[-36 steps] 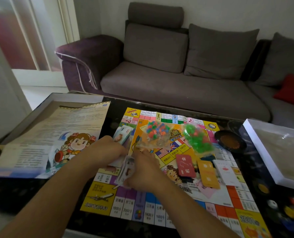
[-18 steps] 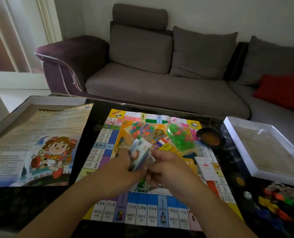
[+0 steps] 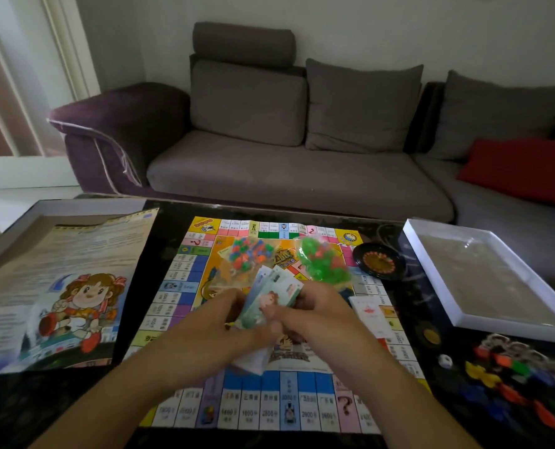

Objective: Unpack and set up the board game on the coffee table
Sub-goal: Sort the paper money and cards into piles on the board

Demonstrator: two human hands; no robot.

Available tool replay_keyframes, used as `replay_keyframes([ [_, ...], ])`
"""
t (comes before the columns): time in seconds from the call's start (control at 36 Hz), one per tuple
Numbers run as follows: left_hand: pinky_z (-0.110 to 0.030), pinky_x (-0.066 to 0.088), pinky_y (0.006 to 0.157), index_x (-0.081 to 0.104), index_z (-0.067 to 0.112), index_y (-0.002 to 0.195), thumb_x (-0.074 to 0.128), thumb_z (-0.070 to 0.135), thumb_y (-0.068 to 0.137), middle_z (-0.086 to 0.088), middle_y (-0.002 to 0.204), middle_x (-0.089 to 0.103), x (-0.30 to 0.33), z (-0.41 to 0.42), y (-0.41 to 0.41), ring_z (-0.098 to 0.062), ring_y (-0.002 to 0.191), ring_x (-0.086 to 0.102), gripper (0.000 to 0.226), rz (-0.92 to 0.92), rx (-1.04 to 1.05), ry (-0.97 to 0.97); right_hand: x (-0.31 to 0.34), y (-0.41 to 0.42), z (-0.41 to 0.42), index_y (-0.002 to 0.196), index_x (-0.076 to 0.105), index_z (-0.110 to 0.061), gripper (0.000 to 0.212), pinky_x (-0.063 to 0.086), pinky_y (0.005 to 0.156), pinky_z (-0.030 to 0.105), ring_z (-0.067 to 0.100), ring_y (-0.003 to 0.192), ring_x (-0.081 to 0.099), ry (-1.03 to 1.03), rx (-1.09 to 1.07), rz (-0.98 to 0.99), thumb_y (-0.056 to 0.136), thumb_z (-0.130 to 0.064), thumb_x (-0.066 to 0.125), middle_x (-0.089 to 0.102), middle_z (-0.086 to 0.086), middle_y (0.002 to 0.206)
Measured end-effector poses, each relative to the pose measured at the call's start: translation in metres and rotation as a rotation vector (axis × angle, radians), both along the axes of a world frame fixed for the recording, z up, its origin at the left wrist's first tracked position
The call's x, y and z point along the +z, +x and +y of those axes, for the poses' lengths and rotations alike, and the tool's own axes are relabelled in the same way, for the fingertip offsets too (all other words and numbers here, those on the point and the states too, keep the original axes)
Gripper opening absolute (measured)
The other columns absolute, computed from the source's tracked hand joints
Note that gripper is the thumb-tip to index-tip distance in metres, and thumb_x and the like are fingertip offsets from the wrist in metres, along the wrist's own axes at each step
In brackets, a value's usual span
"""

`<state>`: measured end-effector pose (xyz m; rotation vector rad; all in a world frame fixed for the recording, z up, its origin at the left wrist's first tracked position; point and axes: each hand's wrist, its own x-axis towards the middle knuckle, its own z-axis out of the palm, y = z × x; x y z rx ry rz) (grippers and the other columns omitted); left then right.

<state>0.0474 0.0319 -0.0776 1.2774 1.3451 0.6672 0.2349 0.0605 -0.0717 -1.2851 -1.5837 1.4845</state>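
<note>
Above the game board (image 3: 185, 322) spread on the dark desk (image 3: 431, 367), the left hand (image 3: 219, 322) and right hand (image 3: 315, 314) both grip a fanned stack of play money (image 3: 274, 298). Two bags of plastic pieces (image 3: 323, 259) lie on the board's far half, near a small roulette wheel (image 3: 378, 260).

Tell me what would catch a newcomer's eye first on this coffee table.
The bright game board spread flat in the middle of the dark table draws the eye first, with both hands above its centre gripping a fanned stack of play money. Next come the green bag of pieces on the board's far right part and the large cartoon rule sheet lying to the left.
</note>
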Motion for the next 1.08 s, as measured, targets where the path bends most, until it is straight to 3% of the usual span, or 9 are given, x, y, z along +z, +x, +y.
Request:
replay_keyframes([
  [0.08,-0.060,0.059,0.093,0.077,0.016,0.118,0.100,0.054,0.049,-0.015,0.114,0.078,0.002,0.003,-0.005,-0.034,0.104,0.077,0.082,-0.334,0.080,-0.240,0.008,0.005,-0.002,0.107,0.076,-0.016,0.012,0.059,0.080,0.025,0.012,0.097,0.077,0.004,0.116,0.029,0.099,-0.010,0.071,0.081,-0.002,0.103],
  [0.17,-0.058,0.061,0.085,0.077,0.010,0.119,0.077,0.050,0.085,-0.029,0.120,0.071,0.008,-0.004,0.001,-0.046,0.107,0.072,0.052,-0.554,-0.116,-0.384,0.010,0.003,-0.004,0.105,0.073,-0.021,0.015,0.062,0.076,0.036,0.027,0.095,0.077,0.046,0.179,-0.005,0.100,-0.008,0.068,0.080,0.003,0.103],
  [0.22,-0.052,0.062,0.073,0.075,0.005,0.118,0.063,0.046,0.101,-0.029,0.109,0.070,0.007,-0.007,0.002,-0.041,0.093,0.072,0.046,-0.580,-0.141,-0.348,0.008,-0.002,-0.003,0.117,0.070,-0.027,0.028,0.065,0.077,0.040,0.033,0.094,0.076,0.100,0.180,-0.067,0.098,-0.007,0.071,0.077,0.000,0.106],
  [0.33,-0.047,0.062,0.061,0.069,-0.004,0.117,0.065,0.041,0.097,-0.022,0.090,0.066,0.004,0.000,0.006,-0.033,0.072,0.067,0.049,-0.497,0.029,-0.253,0.007,-0.004,-0.004,0.149,0.038,-0.051,0.084,0.062,0.083,0.023,0.001,0.123,0.058,0.259,0.129,-0.219,0.086,-0.020,0.086,0.047,-0.026,0.140],
  [0.47,-0.054,0.058,0.092,0.069,0.005,0.121,0.067,0.028,0.099,-0.025,0.111,0.076,0.002,0.002,0.011,-0.043,0.105,0.074,0.032,-0.446,0.180,-0.208,0.005,-0.010,-0.010,0.157,-0.002,-0.061,0.136,0.044,0.118,0.041,0.002,0.154,0.019,0.357,0.321,-0.411,0.064,-0.051,0.097,0.004,-0.042,0.159],
  [0.64,-0.052,0.058,0.091,0.068,0.007,0.123,0.069,0.024,0.097,-0.017,0.108,0.079,0.000,0.004,0.013,-0.031,0.097,0.078,0.031,-0.404,0.169,-0.208,0.001,-0.017,-0.010,0.159,0.014,-0.048,0.115,0.041,0.119,0.037,0.000,0.145,0.029,0.482,0.289,-0.502,0.075,-0.049,0.092,0.020,-0.031,0.157],
  [0.83,-0.047,0.058,0.084,0.074,0.002,0.114,0.065,0.021,0.096,-0.024,0.113,0.076,0.002,0.004,0.002,-0.036,0.098,0.073,0.028,-0.477,0.090,-0.212,-0.002,-0.017,-0.010,0.160,0.011,-0.049,0.116,0.045,0.117,0.038,0.000,0.146,0.033,0.476,0.298,-0.466,0.076,-0.047,0.092,0.023,-0.032,0.157],
  [0.97,-0.044,0.063,0.072,0.069,0.004,0.125,0.066,0.015,0.096,-0.024,0.115,0.075,0.003,0.005,-0.008,-0.036,0.097,0.076,0.031,-0.537,0.091,-0.202,-0.001,-0.010,-0.009,0.159,0.010,-0.057,0.120,0.049,0.113,0.037,0.000,0.146,0.035,0.388,0.290,-0.370,0.073,-0.043,0.094,0.019,-0.039,0.154],
  [1.08,-0.059,0.056,0.092,0.066,0.004,0.127,0.071,0.011,0.093,-0.023,0.116,0.075,0.002,0.003,-0.007,-0.041,0.105,0.075,0.035,-0.528,0.123,-0.130,0.000,-0.006,-0.011,0.156,0.019,-0.058,0.119,0.061,0.091,0.026,0.002,0.132,0.054,0.238,0.240,-0.193,0.071,-0.031,0.098,0.029,-0.032,0.153],
])
